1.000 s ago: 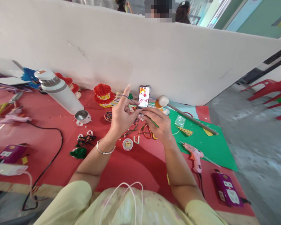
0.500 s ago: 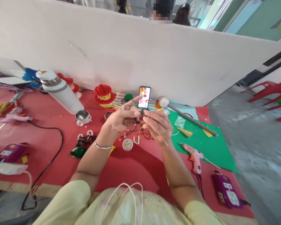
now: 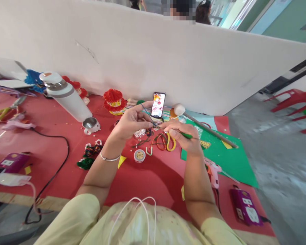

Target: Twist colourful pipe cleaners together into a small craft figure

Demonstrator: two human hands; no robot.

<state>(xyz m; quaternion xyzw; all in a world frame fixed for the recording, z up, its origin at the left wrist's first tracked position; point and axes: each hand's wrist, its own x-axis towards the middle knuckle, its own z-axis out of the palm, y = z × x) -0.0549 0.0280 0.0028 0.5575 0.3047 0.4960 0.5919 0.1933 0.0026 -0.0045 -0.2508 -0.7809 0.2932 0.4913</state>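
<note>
My left hand (image 3: 132, 123) is raised over the middle of the table. A dark blue yarn strand (image 3: 147, 114) runs over its index finger down to the pinched thumb tip. My right hand (image 3: 185, 133) grips a thin crochet hook with a green handle (image 3: 186, 135), which points left to meet the yarn at my left fingertips. The small piece worked there is mostly hidden by the fingers. Below my hands lie yellow-handled scissors (image 3: 170, 142), an orange-red cord and a small round lidded tub (image 3: 139, 156). A lit phone (image 3: 158, 104) leans on the white partition just behind.
At left stand a white thermos (image 3: 66, 97) and a metal-lined cup (image 3: 90, 126). Beaded yarn pieces (image 3: 93, 149) lie nearby. To the right are a green sheet (image 3: 226, 163), a pink glue gun (image 3: 213, 172) and a purple power strip (image 3: 246, 206). The partition (image 3: 132, 54) bounds the back.
My right hand has moved slightly right and now holds the crochet hook. The yarn is now stretched over my left index finger. The yellow scissors handles have come into view.
</note>
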